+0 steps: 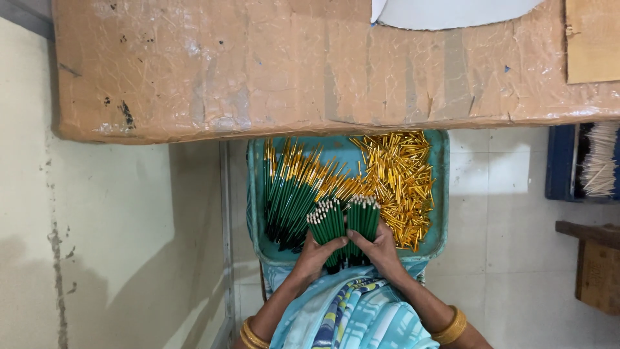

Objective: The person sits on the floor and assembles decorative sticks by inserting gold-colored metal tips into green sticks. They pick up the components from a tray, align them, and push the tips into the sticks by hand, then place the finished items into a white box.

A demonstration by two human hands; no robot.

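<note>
Both hands sit low over a teal tray (442, 194): the left hand (314, 253) has its fingers wrapped around one bundle of green sticks (327, 223), the right hand (381, 249) clasps a second bundle (363, 216). Just beyond the fingers lie loose green sticks (290, 194) and gold ferrules (400, 178).

Single head-worn cam, no second view. Looks almost straight down over the person's lap. Close range: both hands sit bottom centre, teal tray (441, 194) just beyond them mid-frame. Taped cardboard tabletop (258, 71) spans the top, its near edge overlapping the tray's far end. Pale tiled floor (510, 213) right, cream wall (97, 226) left.
</note>
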